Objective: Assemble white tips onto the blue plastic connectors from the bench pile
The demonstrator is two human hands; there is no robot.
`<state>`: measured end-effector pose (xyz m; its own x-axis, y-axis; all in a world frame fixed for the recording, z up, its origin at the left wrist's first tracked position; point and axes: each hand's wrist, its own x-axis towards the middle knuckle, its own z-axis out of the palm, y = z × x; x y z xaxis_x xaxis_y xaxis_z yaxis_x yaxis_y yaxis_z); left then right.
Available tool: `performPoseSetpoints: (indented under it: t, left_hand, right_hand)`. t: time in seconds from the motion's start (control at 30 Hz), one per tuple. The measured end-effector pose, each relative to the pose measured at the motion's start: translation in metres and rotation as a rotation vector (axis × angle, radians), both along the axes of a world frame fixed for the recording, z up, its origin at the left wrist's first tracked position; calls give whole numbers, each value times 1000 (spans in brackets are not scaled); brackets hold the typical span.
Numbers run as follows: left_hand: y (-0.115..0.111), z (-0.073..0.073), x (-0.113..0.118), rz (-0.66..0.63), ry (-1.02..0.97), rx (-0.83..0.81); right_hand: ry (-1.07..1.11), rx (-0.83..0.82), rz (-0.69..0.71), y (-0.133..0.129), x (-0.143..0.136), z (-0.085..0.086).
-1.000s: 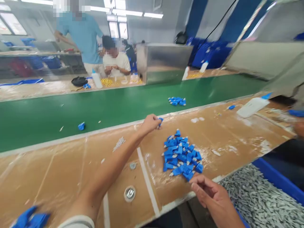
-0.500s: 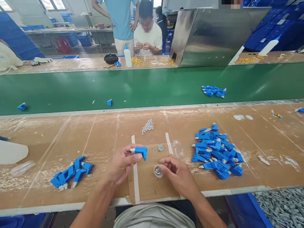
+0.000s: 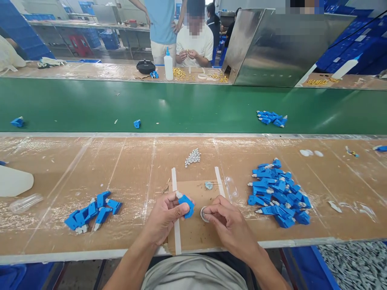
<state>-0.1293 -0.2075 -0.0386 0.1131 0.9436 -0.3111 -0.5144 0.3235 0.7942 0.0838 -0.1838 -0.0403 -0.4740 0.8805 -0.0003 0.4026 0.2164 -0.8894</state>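
In my left hand (image 3: 165, 217) is a blue plastic part (image 3: 185, 206) with a whitish tip, gripped between thumb and fingers and tilted. My right hand (image 3: 228, 219) is closed, its fingertips pinched over the small round dish (image 3: 204, 215). Whether they hold something tiny or the dish's rim is hidden. Just behind the hands a small bluish lump with a thin stick (image 3: 209, 185) lies on the cardboard. Farther back sits a little heap of grey pieces (image 3: 192, 157). A large pile of blue parts (image 3: 279, 195) lies to the right, a smaller group (image 3: 92, 211) to the left.
Beyond the table runs a green conveyor belt (image 3: 193, 106) carrying a few blue parts (image 3: 272, 118). A white bottle (image 3: 15, 182) lies at the left. Across the belt, a seated person (image 3: 195, 44) handles small gold pieces near a metal housing (image 3: 290, 52). A bin of grey pieces (image 3: 356, 262) stands lower right.
The blue part in my left hand has turned, its free end now pointing down toward the right. My right fingertips have moved over the dish, covering more of it. The camera view has shifted slightly.
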Motion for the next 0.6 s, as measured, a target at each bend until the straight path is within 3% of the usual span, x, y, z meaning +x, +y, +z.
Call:
performPoseSetpoints:
  t: [0.13, 0.3, 0.43, 0.6]
  left_hand:
    - [-8, -8, 6, 19, -51, -77]
    - [-14, -3, 21, -51, -167, -143]
    - [-16, 2, 34, -139, -236, -130]
    - [-16, 7, 43, -166, -269, -143]
  right_hand:
    - [145, -75, -86, 5, 7, 0]
    - [402, -154, -283, 8, 18, 0]
    - [508, -31, -343, 3, 13, 15]
    - [510, 162, -299, -5, 0, 41]
